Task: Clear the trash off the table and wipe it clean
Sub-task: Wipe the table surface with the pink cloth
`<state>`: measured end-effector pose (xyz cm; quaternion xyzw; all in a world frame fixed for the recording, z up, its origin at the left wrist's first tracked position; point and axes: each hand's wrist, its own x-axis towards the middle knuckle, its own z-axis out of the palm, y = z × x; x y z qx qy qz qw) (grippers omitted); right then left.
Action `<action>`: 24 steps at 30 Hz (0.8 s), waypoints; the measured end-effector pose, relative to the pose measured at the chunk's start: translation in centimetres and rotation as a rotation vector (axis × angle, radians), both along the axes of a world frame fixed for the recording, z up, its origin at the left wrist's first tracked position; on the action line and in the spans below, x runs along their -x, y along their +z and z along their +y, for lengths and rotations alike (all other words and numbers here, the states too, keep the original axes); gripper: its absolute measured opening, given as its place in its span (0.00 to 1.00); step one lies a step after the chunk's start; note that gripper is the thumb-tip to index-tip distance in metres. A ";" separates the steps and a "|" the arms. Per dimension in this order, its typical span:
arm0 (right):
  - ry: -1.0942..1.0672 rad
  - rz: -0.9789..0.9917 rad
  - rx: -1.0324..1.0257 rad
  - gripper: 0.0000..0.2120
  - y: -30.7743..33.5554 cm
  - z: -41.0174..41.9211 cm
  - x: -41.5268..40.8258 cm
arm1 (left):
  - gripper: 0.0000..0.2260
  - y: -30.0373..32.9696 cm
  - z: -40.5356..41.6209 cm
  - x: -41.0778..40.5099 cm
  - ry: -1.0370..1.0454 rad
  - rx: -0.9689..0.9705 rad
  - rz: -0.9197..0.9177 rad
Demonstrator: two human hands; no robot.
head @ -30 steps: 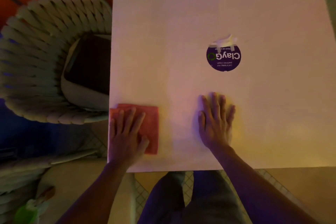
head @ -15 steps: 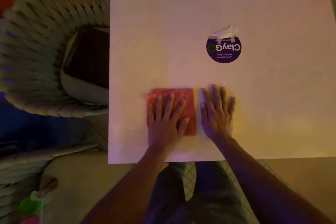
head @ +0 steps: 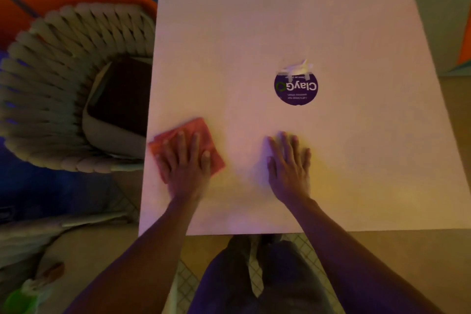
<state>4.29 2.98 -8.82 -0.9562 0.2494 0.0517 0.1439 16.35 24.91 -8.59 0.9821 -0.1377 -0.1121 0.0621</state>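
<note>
Our left grip [head: 186, 163] flat with straight fingers pressing the red cloth [head: 193, 135] at the left edge of the white bench [head: 254, 33], our right grip [head: 289, 163] flat and spread on the bench, woven chair [head: 63, 71] beside, purple sticker [head: 296, 88] beyond, peeled at its far edge

Both forearms are bare, no sleeves showing, and neither the left hand [head: 184, 160] nor the right hand [head: 289, 163] wears gloves; dark trousers [head: 257, 280] cover the legs.

Our left hand [head: 184, 160] presses flat, fingers straight; our right hand [head: 289, 163] lies flat, fingers spread, both forearms extended forward.
</note>
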 end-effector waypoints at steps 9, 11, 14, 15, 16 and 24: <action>0.031 -0.151 -0.188 0.26 1.5 -3.6 3.4 | 0.25 0.9 -5.6 14.2 -0.467 0.045 -0.016; 0.045 -0.151 -0.189 0.26 1.7 -4.1 4.5 | 0.25 0.8 -2.2 14.9 -0.503 0.032 -0.009; 0.054 -0.160 -0.210 0.26 2.0 -4.6 6.3 | 0.24 1.2 3.3 13.9 -0.451 -0.019 0.015; 0.063 -0.156 -0.218 0.25 2.1 -4.7 6.8 | 0.24 1.4 4.9 13.0 -0.409 -0.031 0.028; 0.072 -0.149 -0.227 0.25 2.1 -4.8 7.1 | 0.25 1.7 6.3 11.9 -0.360 -0.044 0.040; 0.142 -0.140 -0.275 0.21 3.3 -2.9 5.0 | 0.24 3.8 5.2 7.5 -0.099 0.033 0.115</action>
